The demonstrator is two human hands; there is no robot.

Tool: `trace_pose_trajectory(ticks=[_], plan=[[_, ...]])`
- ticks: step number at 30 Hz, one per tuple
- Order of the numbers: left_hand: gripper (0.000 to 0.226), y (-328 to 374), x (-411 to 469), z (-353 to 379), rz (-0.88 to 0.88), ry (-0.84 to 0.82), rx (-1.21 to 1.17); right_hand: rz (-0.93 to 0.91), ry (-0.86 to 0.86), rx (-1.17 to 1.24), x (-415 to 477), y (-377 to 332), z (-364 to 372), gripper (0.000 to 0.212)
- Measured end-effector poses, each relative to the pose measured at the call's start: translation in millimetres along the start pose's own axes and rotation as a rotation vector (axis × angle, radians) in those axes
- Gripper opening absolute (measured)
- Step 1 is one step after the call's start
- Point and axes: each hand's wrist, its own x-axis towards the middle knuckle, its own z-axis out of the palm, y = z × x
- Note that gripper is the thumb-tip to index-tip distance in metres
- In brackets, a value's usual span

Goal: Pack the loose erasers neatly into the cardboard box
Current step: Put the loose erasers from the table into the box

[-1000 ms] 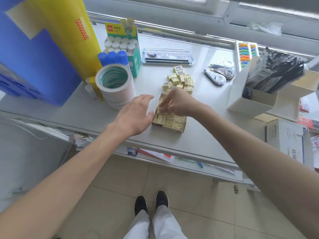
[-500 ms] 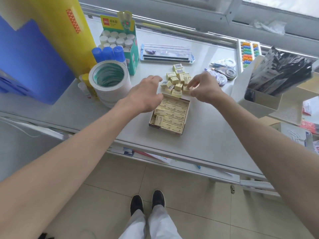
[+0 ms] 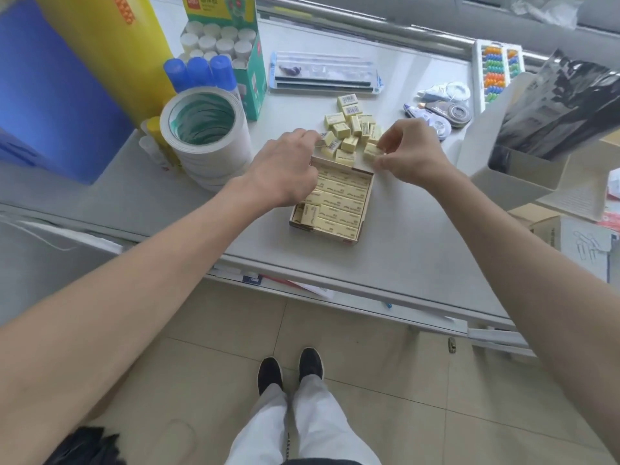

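Though the right hand pinches an eraser, whether the left hand grips one is hidden.

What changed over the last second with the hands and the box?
The right hand left the cardboard box and moved forward to the loose erasers, now pinching a right-edge eraser. The left hand followed, pinching a left-edge eraser. The box stayed in place.
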Motion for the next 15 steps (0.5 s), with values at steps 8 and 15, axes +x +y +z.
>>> trace_pose_trajectory(ticks=[8,15], plan=[[0.056,-1,-19,-1,-0.019,0.049,-0.087,-0.187,0.060,0.110,-29,-22,2,0.027],[0.056,-5,-48,4,-0.028,0.057,-0.106,-0.292,-0.058,0.009,-47,-39,30,0.023]])
